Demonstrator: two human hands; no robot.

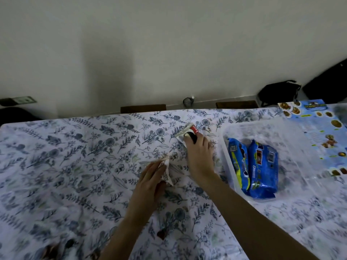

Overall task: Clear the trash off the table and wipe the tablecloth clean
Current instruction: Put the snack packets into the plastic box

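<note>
The trash-gathering step is in hand; wiping has not begun. The left hand (150, 177) grips a crumpled white wrapper (166, 170) near the middle of the worktop, just above the tablecloth (75, 156). The right hand (199, 156) reaches toward the far edge, thumb and fingers pinching a red and black wrapper (188, 131) that lies on the cloth. The hands are apart, each clamped on its own piece. Brown scraps (161, 234) sit near the near edge. A clear tub (225, 147) with blue biscuit packs (262, 166) stands to the right. The next move probably calls for lifting both wrappers clear, then collecting the scraps.
</note>
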